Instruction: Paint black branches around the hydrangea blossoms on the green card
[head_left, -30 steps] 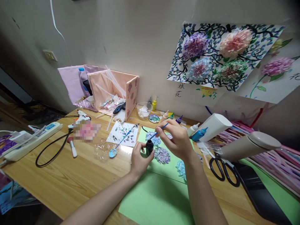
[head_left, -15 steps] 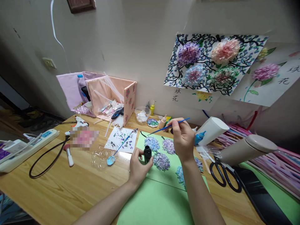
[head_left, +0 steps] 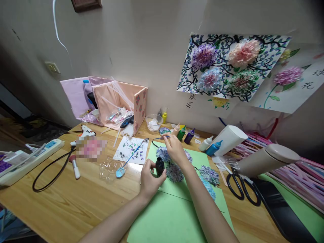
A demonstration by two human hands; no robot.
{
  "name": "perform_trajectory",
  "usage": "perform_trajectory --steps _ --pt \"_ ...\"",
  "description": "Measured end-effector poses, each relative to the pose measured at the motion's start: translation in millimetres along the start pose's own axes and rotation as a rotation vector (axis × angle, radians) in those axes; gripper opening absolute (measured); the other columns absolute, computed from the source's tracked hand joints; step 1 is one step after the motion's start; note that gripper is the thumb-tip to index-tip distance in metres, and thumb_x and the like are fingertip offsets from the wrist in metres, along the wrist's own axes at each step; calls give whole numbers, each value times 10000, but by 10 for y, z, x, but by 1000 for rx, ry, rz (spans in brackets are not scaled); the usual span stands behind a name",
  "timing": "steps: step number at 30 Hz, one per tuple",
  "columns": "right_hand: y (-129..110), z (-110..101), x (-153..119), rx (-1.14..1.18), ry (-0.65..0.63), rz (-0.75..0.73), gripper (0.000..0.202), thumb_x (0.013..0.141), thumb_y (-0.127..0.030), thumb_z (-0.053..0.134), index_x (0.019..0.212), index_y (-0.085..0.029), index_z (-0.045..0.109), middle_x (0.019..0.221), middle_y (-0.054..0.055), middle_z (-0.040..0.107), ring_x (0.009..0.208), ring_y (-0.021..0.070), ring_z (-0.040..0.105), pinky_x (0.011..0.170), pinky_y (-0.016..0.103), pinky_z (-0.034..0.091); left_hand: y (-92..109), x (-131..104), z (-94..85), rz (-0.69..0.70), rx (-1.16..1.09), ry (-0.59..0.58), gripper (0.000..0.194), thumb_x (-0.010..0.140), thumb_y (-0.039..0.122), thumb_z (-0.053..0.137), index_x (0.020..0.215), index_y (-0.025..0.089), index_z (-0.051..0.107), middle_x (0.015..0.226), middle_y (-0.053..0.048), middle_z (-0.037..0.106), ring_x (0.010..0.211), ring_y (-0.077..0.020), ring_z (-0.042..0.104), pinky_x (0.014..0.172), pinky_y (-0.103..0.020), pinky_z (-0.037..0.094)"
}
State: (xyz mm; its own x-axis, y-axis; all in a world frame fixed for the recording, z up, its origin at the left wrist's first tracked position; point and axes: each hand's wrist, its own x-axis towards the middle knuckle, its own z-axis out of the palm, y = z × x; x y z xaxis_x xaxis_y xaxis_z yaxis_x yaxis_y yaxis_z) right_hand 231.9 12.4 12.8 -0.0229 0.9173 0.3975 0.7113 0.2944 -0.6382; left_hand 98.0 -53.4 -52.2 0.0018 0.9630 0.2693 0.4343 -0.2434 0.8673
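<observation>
Upright between the thumb and fingers of my left hand [head_left: 150, 179] is a small black bottle [head_left: 159, 167], over the left part of the green paper [head_left: 177, 216]. My right hand [head_left: 174, 146] pinches a thin blue brush [head_left: 159, 138], whose tip points left past the paper's upper edge. Purple and blue flower clusters [head_left: 174, 172] lie on the paper, some partly covered by my right hand and forearm. A short dark line shows near the paper's upper left corner.
Left of the paper are a paint-spotted white sheet [head_left: 130, 150], another brush [head_left: 133, 153] and a clear palette [head_left: 110, 170]. Paint bottles [head_left: 189, 135] stand behind. Black-handled scissors [head_left: 243, 189], a grey cup [head_left: 268, 160] and a black phone [head_left: 280, 212] are on the right.
My right hand has moved left with the brush, uncovering the green and purple paint bottles and more flowers at the right. My left hand still holds the black bottle.
</observation>
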Motion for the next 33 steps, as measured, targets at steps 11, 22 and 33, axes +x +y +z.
perform_trajectory --steps 11,22,33 --pt "83 73 -7 -54 -35 18 248 923 -289 350 952 -194 576 927 71 635 939 205 546 834 325 400 13 -5 -10 -1 -4 12 265 696 354 622 699 203 404 665 32 464 616 -119 439 578 -243 371" --pt "101 63 0 -77 -55 27 246 927 -280 340 884 -199 568 885 53 650 923 201 548 824 310 386 15 -4 -10 -8 -11 9 265 695 355 621 703 204 403 671 31 462 625 -123 439 587 -247 362" --pt "98 36 7 -109 -33 24 269 931 -281 318 879 -192 567 873 61 647 920 209 545 814 317 381 13 5 -4 -6 -21 20 267 695 354 618 694 207 395 663 32 451 616 -123 433 578 -247 359"
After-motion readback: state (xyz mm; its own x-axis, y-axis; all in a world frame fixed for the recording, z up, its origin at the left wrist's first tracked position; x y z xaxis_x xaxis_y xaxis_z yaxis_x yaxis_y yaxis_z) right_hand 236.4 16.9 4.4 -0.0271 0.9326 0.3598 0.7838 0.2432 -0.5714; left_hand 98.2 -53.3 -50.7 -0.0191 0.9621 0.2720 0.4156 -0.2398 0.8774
